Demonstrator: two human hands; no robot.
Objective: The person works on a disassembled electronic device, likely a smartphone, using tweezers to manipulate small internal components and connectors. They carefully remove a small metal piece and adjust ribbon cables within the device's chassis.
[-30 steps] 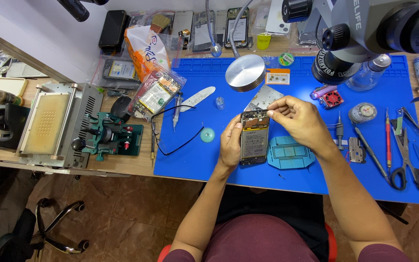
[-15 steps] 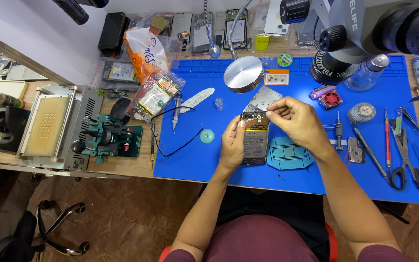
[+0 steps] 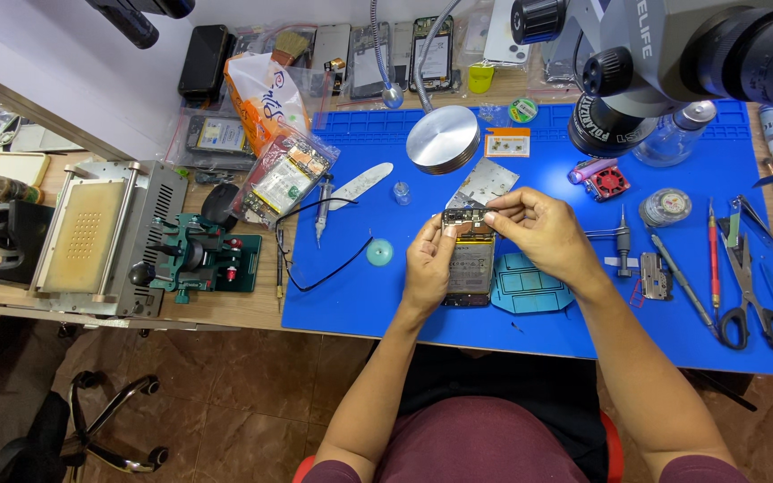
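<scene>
Near the middle of the frame, over the blue mat (image 3: 360,295), the left hand (image 3: 427,264) grips the opened phone (image 3: 469,259) by its side edge, fingers curled shut around it. The right hand (image 3: 539,228) pinches at its exposed top end. Light, stiff, likely fragile inside; best held by the frame edges.

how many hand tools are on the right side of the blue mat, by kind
scissors: 1
red-handled tool: 1
grey-handled tool: 1
screwdriver: 1
tweezers: 1
total: 5, all right of the right hand, which works with the left hand on the phone.
</scene>
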